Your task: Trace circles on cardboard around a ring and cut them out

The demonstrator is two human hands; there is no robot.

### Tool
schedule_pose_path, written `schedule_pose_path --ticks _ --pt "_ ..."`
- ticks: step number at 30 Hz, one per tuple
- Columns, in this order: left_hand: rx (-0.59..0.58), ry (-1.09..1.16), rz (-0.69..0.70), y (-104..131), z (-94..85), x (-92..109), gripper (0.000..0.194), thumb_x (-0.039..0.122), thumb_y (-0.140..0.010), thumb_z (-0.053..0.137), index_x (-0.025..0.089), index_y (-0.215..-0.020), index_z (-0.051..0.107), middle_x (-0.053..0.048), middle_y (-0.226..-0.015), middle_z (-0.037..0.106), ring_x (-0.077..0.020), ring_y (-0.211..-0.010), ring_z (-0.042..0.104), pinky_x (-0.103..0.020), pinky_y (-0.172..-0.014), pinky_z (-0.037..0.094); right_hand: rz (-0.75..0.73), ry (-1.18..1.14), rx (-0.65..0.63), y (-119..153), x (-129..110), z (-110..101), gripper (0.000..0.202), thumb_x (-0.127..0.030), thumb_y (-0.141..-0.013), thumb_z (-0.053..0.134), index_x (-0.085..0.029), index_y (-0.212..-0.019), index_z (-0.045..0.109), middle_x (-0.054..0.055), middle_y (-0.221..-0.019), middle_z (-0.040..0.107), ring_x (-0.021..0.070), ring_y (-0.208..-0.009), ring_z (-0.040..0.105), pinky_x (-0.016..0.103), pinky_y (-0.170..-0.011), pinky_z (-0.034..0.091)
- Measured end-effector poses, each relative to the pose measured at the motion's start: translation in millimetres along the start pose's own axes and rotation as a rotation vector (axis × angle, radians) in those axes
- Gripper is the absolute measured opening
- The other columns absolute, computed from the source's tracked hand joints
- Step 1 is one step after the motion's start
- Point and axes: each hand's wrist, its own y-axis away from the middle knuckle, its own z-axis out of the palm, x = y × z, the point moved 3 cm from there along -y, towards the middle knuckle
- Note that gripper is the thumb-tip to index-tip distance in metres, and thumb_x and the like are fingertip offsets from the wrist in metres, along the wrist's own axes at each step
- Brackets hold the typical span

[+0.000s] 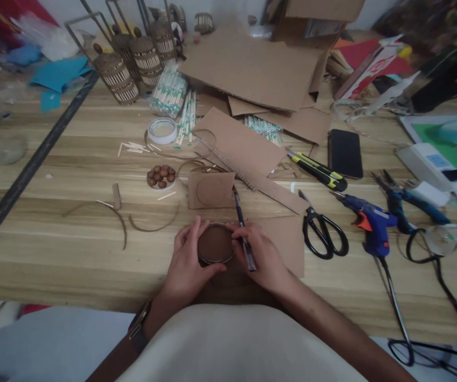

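Near the table's front edge, my left hand curves round the left side of a shallow round rim, thumb at its near edge and fingers at its far side. Brown cardboard fills the inside of the rim. My right hand is closed on a dark pen, whose tip points away from me, and its fingertips touch the rim's right side. Just beyond the hands lies a small cardboard piece with a circle drawn on it. A larger cardboard sheet lies partly under my right hand.
Scissors, a utility knife, a glue gun and pliers lie to the right. A dish of brown beads, a tape roll and cardboard sheets lie beyond. Lantern-like stick crafts stand back left.
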Motion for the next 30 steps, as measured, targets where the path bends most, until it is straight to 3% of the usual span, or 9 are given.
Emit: schedule_pose_path --ticks 30 --pt "-0.045 -0.025 -0.001 -2.8 -1.9 0.3 0.12 0.024 -0.068 0.094 0.032 -0.161 0.02 -0.012 -0.151 0.061 -0.0372 -0.141 0.047 -0.064 -0.118 0.035 0.03 -0.008 -0.019 0.3 1.7 1.2 0.026 -0.01 -0.09 0.059 -0.027 -0.109 0.058 0.01 -0.118 0.077 0.0296 -0.105 0.073 0.047 -0.088 0.06"
